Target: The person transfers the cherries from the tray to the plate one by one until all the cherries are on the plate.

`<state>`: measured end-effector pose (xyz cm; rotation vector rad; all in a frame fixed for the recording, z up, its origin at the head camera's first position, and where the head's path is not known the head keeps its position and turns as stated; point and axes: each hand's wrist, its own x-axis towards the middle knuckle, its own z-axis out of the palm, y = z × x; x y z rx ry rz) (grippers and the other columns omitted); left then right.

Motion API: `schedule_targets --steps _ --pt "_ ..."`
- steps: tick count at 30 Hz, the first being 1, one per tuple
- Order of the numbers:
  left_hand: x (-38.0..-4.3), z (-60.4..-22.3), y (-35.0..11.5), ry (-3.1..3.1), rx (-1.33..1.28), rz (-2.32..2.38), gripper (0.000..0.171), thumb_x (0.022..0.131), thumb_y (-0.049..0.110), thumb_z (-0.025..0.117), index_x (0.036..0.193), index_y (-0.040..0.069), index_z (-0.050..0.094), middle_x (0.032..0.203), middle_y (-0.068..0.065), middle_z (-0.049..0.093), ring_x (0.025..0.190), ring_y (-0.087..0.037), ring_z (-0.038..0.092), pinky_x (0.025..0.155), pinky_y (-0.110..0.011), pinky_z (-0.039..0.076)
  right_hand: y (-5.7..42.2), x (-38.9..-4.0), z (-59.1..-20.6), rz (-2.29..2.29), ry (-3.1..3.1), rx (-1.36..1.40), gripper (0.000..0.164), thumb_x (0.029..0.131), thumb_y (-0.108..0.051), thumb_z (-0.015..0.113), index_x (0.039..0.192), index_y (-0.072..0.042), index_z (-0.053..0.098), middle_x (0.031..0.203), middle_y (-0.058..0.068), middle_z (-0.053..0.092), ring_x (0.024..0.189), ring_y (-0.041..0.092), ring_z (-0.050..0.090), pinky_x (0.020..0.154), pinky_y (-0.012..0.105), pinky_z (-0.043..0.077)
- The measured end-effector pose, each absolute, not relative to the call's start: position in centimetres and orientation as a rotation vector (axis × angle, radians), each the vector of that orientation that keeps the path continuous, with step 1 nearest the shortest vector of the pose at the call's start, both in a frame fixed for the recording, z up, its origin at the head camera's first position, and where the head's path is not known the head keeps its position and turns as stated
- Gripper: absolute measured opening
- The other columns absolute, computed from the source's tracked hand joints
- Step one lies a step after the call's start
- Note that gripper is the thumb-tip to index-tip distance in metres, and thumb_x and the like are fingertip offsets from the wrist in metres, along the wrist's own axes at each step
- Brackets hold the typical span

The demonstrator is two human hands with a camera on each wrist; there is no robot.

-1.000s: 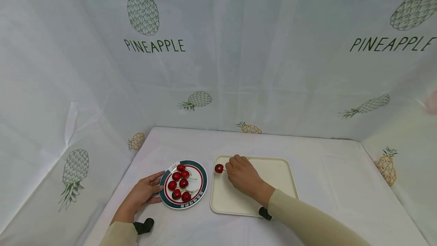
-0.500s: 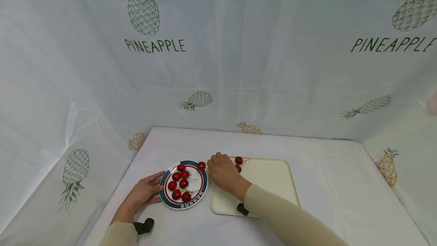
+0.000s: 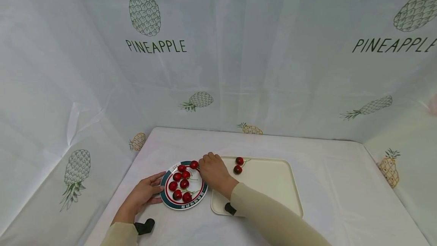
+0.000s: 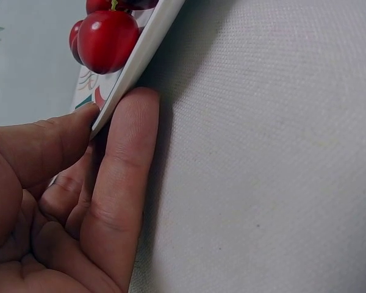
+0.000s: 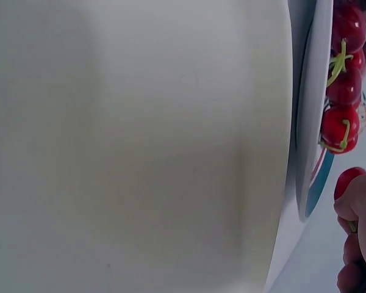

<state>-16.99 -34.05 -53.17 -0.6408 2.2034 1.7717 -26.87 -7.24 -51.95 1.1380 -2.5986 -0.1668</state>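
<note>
My left hand (image 3: 145,191) holds the round plate (image 3: 203,189) by its left rim. In the left wrist view the thumb (image 4: 61,143) lies over the rim and a finger (image 4: 131,134) under it. The white plate has a green border and a red ring. Several red cherries (image 3: 184,183) with green stems lie on it. Above the plate's upper right edge my right hand (image 3: 215,172) pinches one cherry (image 3: 194,164) by its stem. In the right wrist view that cherry (image 5: 348,181) hangs just past the plate's edge, partly behind the thumb.
A cream rectangular tray (image 3: 266,185) lies right of the plate, under my right forearm. Two cherries (image 3: 238,169) rest near its upper left corner. A white cloth (image 3: 327,185) covers the table, and a pineapple-print curtain (image 3: 259,67) hangs behind.
My right hand has moved left from the tray to the plate with the cherry it pinches, uncovering two cherries on the tray. My left hand stays at the plate's rim.
</note>
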Motion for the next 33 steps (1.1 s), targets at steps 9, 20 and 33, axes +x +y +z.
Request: schedule_targets --steps 9,20,33 --pt "-17.0 -53.2 -34.1 2.199 -0.648 1.776 0.059 0.103 0.001 0.062 0.16 0.011 0.046 0.157 -0.029 0.049 0.099 -0.024 0.076 0.08 -0.045 0.067 -8.1 -27.0 -52.3 -0.17 -2.6 1.147 0.022 0.102 -0.033 0.067 0.107 -0.012 0.071 0.096 0.001 0.067 0.089 0.017 0.053 0.08 0.029 0.054" --pt "-17.0 -53.2 -34.1 2.197 -0.619 1.797 0.059 0.104 0.001 0.061 0.16 0.01 0.046 0.156 -0.028 0.05 0.1 -0.025 0.076 0.08 -0.045 0.067 -8.8 -26.9 -52.8 -0.209 -2.622 1.123 0.023 0.102 -0.033 0.066 0.108 -0.012 0.072 0.095 0.0 0.067 0.088 0.016 0.054 0.077 0.027 0.052" --pt "-16.8 -53.3 -34.1 2.198 -0.568 1.832 0.059 0.102 -0.001 0.061 0.159 0.008 0.046 0.154 -0.028 0.053 0.1 -0.025 0.076 0.08 -0.046 0.067 -9.0 -26.9 -53.1 -0.214 -2.635 1.138 0.024 0.104 -0.036 0.063 0.108 -0.013 0.071 0.097 0.0 0.067 0.09 0.016 0.054 0.078 0.028 0.051"
